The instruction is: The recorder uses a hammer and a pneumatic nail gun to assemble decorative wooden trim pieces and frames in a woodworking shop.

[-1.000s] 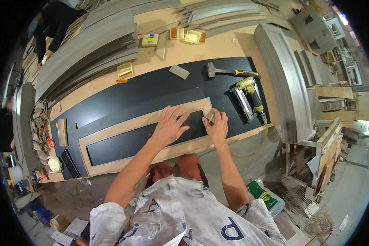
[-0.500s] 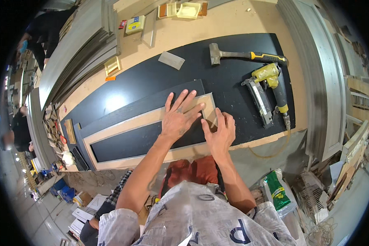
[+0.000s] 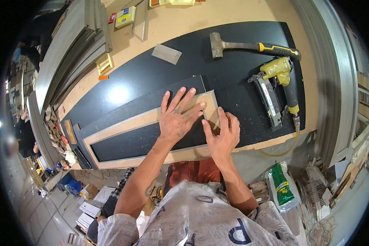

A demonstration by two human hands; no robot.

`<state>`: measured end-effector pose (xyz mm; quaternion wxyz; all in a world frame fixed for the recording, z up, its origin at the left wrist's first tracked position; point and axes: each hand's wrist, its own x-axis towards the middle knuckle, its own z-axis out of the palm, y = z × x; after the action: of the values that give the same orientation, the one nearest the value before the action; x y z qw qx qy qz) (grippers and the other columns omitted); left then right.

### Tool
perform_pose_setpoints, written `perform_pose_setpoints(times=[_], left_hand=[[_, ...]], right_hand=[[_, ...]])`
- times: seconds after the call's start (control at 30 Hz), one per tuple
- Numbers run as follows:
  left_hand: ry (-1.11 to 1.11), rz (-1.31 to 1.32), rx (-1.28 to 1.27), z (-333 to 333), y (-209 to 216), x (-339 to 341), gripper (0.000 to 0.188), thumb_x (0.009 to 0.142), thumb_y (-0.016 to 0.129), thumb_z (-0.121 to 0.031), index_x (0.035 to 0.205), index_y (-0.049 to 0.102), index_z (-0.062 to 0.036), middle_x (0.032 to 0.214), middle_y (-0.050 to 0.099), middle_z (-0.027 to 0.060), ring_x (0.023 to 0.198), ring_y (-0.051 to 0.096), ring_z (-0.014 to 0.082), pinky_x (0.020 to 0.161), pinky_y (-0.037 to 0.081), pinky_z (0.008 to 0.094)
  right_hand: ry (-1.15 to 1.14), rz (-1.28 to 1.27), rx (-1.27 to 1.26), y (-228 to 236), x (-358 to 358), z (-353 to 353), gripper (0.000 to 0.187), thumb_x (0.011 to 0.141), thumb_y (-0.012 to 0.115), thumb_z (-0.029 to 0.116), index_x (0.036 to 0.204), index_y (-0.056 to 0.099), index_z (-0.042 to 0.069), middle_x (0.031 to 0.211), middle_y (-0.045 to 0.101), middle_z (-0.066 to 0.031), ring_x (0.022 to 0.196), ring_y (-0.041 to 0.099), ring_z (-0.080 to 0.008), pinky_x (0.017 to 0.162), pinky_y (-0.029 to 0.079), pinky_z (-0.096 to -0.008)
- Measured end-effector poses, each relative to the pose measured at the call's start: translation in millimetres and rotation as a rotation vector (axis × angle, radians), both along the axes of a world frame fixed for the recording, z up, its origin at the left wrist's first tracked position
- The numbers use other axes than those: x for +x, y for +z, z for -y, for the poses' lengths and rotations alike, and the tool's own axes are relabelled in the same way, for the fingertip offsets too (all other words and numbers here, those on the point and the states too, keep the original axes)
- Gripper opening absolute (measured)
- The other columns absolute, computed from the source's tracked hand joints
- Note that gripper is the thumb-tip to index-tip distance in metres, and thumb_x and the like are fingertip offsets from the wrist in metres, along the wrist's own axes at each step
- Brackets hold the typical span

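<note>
A narrow rectangular wooden frame (image 3: 125,124), light tan with grey edges, lies on a large black panel (image 3: 242,94). My left hand (image 3: 179,119) rests flat across its far rail near the right end, fingers spread. At that end my right hand (image 3: 223,133) straddles the short end rail, thumb on the inner side and fingers on the outer side. A dark flat board (image 3: 143,98) runs along the frame's far side, partly under my left fingertips. To the right lie a hammer (image 3: 217,45) with a black and yellow handle and a yellow and black nail gun (image 3: 276,76).
A small grey rectangular plate (image 3: 167,54) lies beyond the frame. Stacked grey boards (image 3: 76,53) flank the bench's left, and long grey panels (image 3: 336,82) its right. An air hose (image 3: 289,149) hangs from the nail gun over the near edge. Several small yellow trays (image 3: 105,64) sit beyond.
The whole view has shifted slightly, bringing the bench a little closer. Both hands keep nearly the same places on the frame; my right fingers look slightly more spread.
</note>
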<state>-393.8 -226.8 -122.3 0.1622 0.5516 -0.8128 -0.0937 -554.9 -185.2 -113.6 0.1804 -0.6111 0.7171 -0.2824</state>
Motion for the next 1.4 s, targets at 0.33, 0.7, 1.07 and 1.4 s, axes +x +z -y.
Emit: perform_pose_setpoints(times=[0.33,0.7,1.07,1.4], left_hand=[[0.010,-0.029,-0.021,-0.4,-2.7,-1.1,0.039,0.081,0.075,-0.031,0.119,0.069,-0.0364,0.142,0.053,-0.0030,0.134,0.046,0.0213,0.114,0.026,0.0479],[0.011,-0.030,-0.022,-0.7,-3.9,0.6,0.043,0.079,0.076,-0.030,0.120,0.067,-0.0373,0.143,0.053,-0.0033,0.135,0.044,0.0212,0.114,0.026,0.0477],[0.006,-0.051,-0.040,-1.5,-5.2,0.2,0.047,0.079,0.077,-0.030,0.123,0.065,-0.0393,0.144,0.051,-0.0037,0.136,0.044,0.0207,0.115,0.025,0.0469],[0.002,-0.052,-0.050,-2.5,-6.9,1.6,0.046,0.079,0.076,-0.030,0.123,0.065,-0.0384,0.144,0.052,-0.0036,0.136,0.044,0.0209,0.116,0.024,0.0472]], right_hand=[[0.005,0.028,0.012,-0.7,-1.2,-0.5,0.052,0.078,0.078,0.028,0.123,0.060,0.008,0.105,0.056,-0.0088,0.088,0.055,-0.0247,0.073,0.044,-0.0386],[0.008,0.027,0.015,0.0,-0.4,0.0,0.053,0.077,0.079,0.027,0.123,0.060,0.009,0.105,0.056,-0.0098,0.091,0.056,-0.0275,0.074,0.046,-0.0400],[-0.002,0.039,0.013,-0.3,-0.8,-0.1,0.053,0.076,0.080,0.028,0.122,0.061,0.009,0.104,0.056,-0.0100,0.091,0.057,-0.0277,0.074,0.047,-0.0402],[-0.009,0.044,0.010,0.7,1.1,-0.5,0.053,0.076,0.080,0.028,0.122,0.061,0.009,0.104,0.057,-0.0095,0.091,0.057,-0.0277,0.075,0.047,-0.0404]])
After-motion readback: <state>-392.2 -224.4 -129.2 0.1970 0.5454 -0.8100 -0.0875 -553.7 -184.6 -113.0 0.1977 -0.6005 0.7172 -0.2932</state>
